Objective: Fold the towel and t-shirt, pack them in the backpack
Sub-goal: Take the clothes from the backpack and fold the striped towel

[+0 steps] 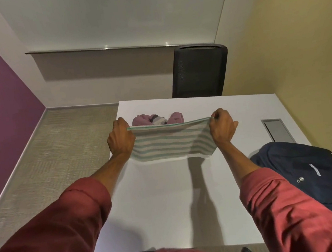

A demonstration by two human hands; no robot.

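The left hand [121,138] and right hand [222,125] each grip an upper corner of the striped towel [171,144], stretched between them. The t-shirt [157,119] lies just beyond.

Small office room: mesh chair [199,71], white table [159,199].

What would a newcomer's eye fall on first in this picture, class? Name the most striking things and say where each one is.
First comes the striped towel, stretched in mid-air at the centre between the left hand and the right hand, each gripping a top corner above the white table. Just behind it, a crumpled pink t-shirt lies on the far part of the table. A dark blue backpack sits at the table's right edge.
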